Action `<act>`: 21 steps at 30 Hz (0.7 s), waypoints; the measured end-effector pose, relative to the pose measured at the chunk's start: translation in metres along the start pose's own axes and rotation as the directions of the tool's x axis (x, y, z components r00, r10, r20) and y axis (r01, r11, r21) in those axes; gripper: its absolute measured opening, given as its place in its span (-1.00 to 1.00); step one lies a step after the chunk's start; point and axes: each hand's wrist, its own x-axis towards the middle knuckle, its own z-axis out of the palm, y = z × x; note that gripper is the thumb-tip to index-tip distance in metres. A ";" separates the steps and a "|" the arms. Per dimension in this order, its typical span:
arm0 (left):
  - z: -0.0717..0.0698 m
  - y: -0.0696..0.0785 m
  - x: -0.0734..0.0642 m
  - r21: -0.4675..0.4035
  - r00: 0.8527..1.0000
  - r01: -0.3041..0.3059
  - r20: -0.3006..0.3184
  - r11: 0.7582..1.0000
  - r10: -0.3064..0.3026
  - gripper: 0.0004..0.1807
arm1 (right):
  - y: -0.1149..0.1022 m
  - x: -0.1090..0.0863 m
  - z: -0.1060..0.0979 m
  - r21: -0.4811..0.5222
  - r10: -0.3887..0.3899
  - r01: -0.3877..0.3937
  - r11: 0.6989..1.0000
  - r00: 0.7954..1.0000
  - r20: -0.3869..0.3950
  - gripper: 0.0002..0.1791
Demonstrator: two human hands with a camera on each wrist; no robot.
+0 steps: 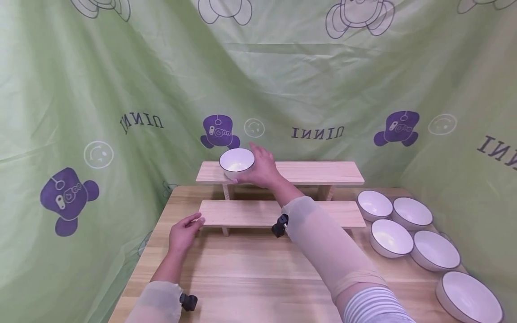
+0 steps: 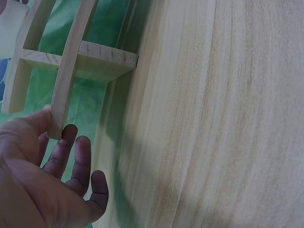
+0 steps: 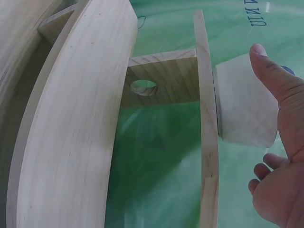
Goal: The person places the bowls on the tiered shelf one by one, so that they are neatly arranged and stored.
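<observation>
A white bowl (image 1: 236, 162) with a dark rim stands upright at the left end of the upper wooden shelf (image 1: 319, 172). My right hand (image 1: 262, 168) holds it from the right side, thumb at the front and fingers behind. In the right wrist view the bowl (image 3: 244, 104) has its base against the board, with the right hand (image 3: 285, 137) around it. My left hand (image 1: 185, 233) pinches the left end of the lower shelf (image 1: 238, 213). The left wrist view shows the left hand (image 2: 52, 166) with its thumb and fingers on opposite faces of that board (image 2: 66, 76).
Several white bowls (image 1: 392, 237) stand at the right side of the wooden table (image 1: 250, 278), one of them (image 1: 468, 296) near the front right. A green printed curtain (image 1: 282, 89) hangs behind and at both sides. Upright supports (image 3: 166, 83) carry the shelf boards.
</observation>
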 end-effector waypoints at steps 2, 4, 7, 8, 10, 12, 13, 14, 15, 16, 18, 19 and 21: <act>0.000 0.000 0.000 0.002 1.000 -0.008 -0.008 1.000 0.008 -0.51 | 0.003 -0.002 -0.001 -0.001 -0.010 0.010 1.000 1.000 0.004 0.55; -0.001 0.000 0.000 0.002 1.000 -0.015 -0.010 1.000 0.015 -0.50 | 0.004 -0.004 -0.003 0.011 -0.015 0.015 1.000 1.000 0.006 0.55; 0.000 0.000 0.000 0.006 1.000 -0.013 -0.008 1.000 0.013 -0.50 | 0.007 -0.006 -0.005 0.027 -0.004 0.004 1.000 1.000 0.009 0.55; 0.000 0.000 0.001 0.007 1.000 -0.014 -0.004 1.000 0.014 -0.50 | 0.009 -0.006 -0.006 0.034 0.000 -0.001 0.999 1.000 0.010 0.55; 0.001 0.000 0.001 0.005 1.000 -0.014 0.000 1.000 0.014 -0.50 | 0.011 -0.007 -0.007 0.040 0.004 -0.004 0.999 1.000 0.008 0.55; 0.001 0.000 0.001 0.001 1.000 -0.013 0.003 1.000 0.013 -0.50 | 0.013 -0.009 -0.009 0.048 0.009 -0.010 0.999 1.000 0.007 0.55; 0.001 0.001 0.002 -0.001 1.000 -0.012 0.005 1.000 0.012 -0.50 | 0.014 -0.009 -0.009 0.050 0.009 -0.010 0.999 1.000 0.009 0.55; 0.001 0.001 0.001 -0.003 1.000 -0.012 0.005 1.000 0.012 -0.50 | 0.015 -0.010 -0.010 0.048 0.006 -0.007 0.999 1.000 0.010 0.55; 0.002 0.001 0.001 -0.006 1.000 -0.010 0.005 1.000 0.010 -0.51 | 0.015 -0.011 -0.011 0.050 0.007 -0.007 0.999 1.000 0.012 0.56; 0.002 0.001 0.001 -0.008 1.000 -0.008 0.003 1.000 0.008 -0.51 | 0.016 -0.012 -0.011 0.053 0.009 -0.010 0.999 1.000 0.013 0.56; 0.002 0.002 0.000 -0.016 1.000 -0.003 0.001 1.000 0.003 -0.52 | 0.018 -0.013 -0.012 0.066 0.013 -0.014 0.998 1.000 0.016 0.55; 0.002 0.001 0.000 -0.019 1.000 0.000 0.001 1.000 0.001 -0.52 | 0.019 -0.014 -0.012 0.071 0.015 -0.016 0.997 1.000 0.017 0.55; 0.001 0.001 -0.001 -0.024 1.000 0.004 0.002 1.000 -0.004 -0.52 | 0.022 -0.017 -0.013 0.082 0.022 -0.023 0.996 1.000 0.015 0.55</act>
